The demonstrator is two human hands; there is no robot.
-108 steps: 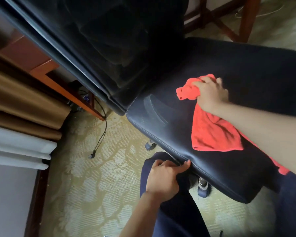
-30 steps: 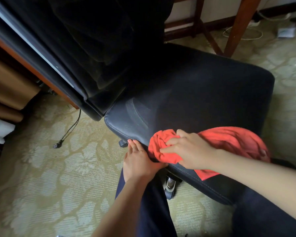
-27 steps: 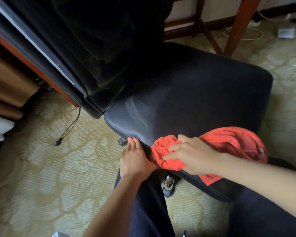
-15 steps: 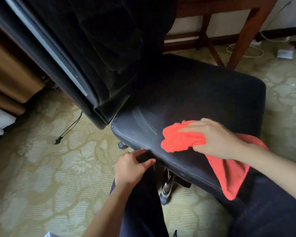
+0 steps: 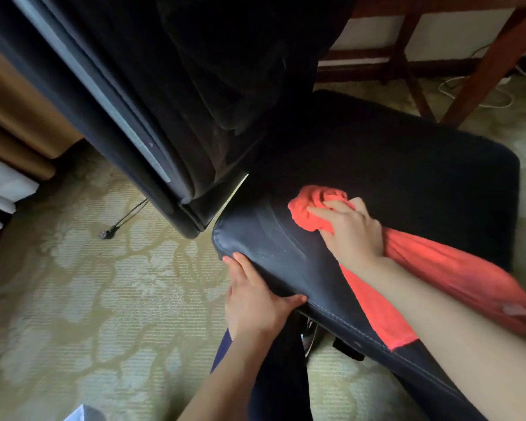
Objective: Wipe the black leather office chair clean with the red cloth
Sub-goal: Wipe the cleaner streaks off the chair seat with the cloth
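The black leather office chair [image 5: 392, 165] fills the middle of the view, its seat towards me and its tall backrest [image 5: 201, 95] rising at the upper left. My right hand [image 5: 351, 232] grips the bunched red cloth [image 5: 316, 205] and presses it on the seat near the left rear corner; the rest of the cloth trails back under my forearm over the seat's near edge. My left hand [image 5: 254, 299] holds the seat's near left edge, thumb on the side seam, fingers against the side.
Patterned beige carpet [image 5: 104, 299] lies all around. A black cable with a plug [image 5: 108, 235] lies on the floor at left. Wooden table legs [image 5: 492, 62] and white cables stand behind the chair. Brown and white curtains [image 5: 9, 132] hang at far left. My dark trouser leg sits below the seat.
My right hand has moved the cloth from the seat's near edge up and inward across the seat. My left hand shifted along the near edge and took hold of it.
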